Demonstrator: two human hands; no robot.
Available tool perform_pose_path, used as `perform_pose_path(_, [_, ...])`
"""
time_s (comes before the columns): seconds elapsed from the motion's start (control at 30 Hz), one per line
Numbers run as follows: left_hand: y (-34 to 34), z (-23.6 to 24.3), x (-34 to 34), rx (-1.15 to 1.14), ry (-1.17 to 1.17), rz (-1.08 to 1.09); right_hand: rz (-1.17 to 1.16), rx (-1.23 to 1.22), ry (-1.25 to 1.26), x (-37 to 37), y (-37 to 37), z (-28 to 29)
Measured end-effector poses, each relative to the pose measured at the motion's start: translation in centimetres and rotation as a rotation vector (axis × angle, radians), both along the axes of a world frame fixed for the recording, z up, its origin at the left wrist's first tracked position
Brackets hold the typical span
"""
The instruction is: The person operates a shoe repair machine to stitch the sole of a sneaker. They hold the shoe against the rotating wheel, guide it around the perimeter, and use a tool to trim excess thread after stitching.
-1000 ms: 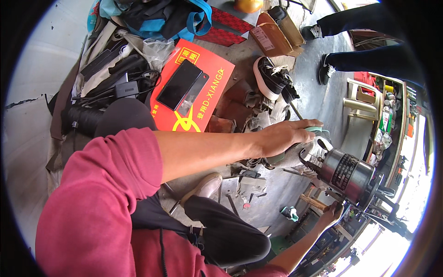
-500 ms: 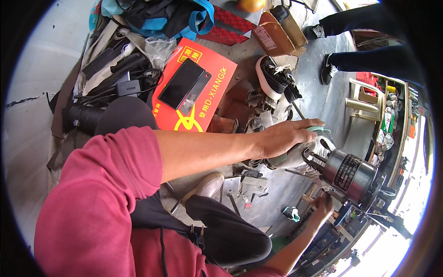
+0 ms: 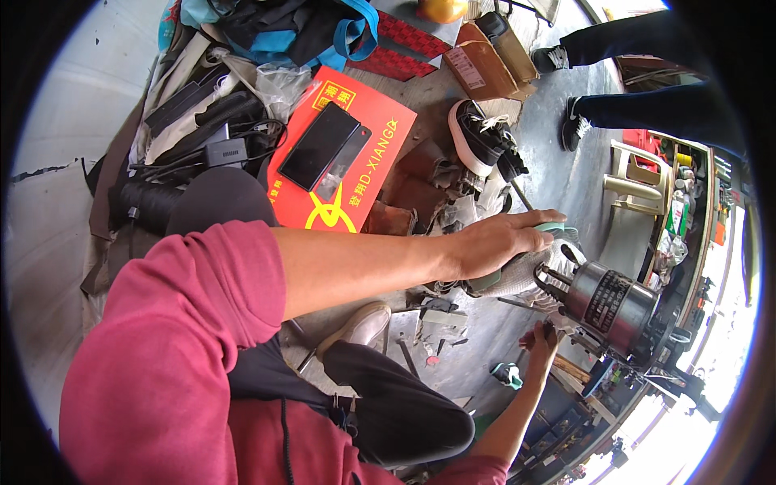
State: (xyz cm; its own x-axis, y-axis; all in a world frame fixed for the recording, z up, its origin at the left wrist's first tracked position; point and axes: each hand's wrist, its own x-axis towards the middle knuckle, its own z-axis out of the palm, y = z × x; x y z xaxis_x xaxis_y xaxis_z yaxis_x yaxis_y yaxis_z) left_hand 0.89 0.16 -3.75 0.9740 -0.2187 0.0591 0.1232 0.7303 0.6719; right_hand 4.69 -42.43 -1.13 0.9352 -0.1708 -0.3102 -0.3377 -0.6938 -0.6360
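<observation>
My left hand (image 3: 497, 242) lies flat on top of a grey knit shoe (image 3: 525, 279) with a green sole and presses it down, fingers stretched over it. The shoe sits just left of a silver cylindrical motor (image 3: 614, 303) with a dark label. My right hand (image 3: 541, 338) reaches up from below, fingers curled, close to the thin metal shaft at the front of the motor. What it grips, if anything, is too small to tell. My red sleeve fills the lower left.
A red flat box (image 3: 368, 170) with a black phone (image 3: 319, 145) on it lies behind my arm. A black-and-white sneaker (image 3: 481, 137), brown cartons (image 3: 477, 69), cables and bags crowd the back. Another person's legs (image 3: 638, 73) stand top right by a pale plastic chair (image 3: 634, 182).
My right hand has risen up and to the left, closer to the motor's front. My left hand stays on the grey shoe.
</observation>
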Motion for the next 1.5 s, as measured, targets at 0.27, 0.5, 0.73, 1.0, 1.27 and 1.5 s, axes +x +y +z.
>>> perform_pose_path(0.27, [-0.6, -0.1, -0.1, -0.117, 0.053, 0.003, -0.187, -0.169, -0.588, 1.2, -4.1, 7.7])
perform_pose_path(0.5, [-0.3, 0.5, -0.7, -0.063, 0.088, 0.021, -0.128, -0.26, -0.084, 2.7, -5.8, -0.3])
perform_pose_path(0.73, [-0.7, 0.7, -1.0, -0.069, 0.156, 0.01, 0.087, -0.068, -0.19, -1.4, 1.7, 4.7])
perform_pose_path(1.0, [-0.5, 1.1, -1.4, -0.163, 0.138, 0.008, -0.114, -0.449, -0.47, 2.6, -6.6, 5.1])
perform_pose_path(1.27, [-0.6, 0.9, -1.4, -0.145, 0.142, 0.031, 0.081, -0.024, 0.022, -0.3, 0.7, 0.5])
perform_pose_path(1.5, [-0.9, 1.2, -1.8, -0.231, 0.181, 0.006, -0.138, -0.285, -0.583, 0.2, -3.4, 8.1])
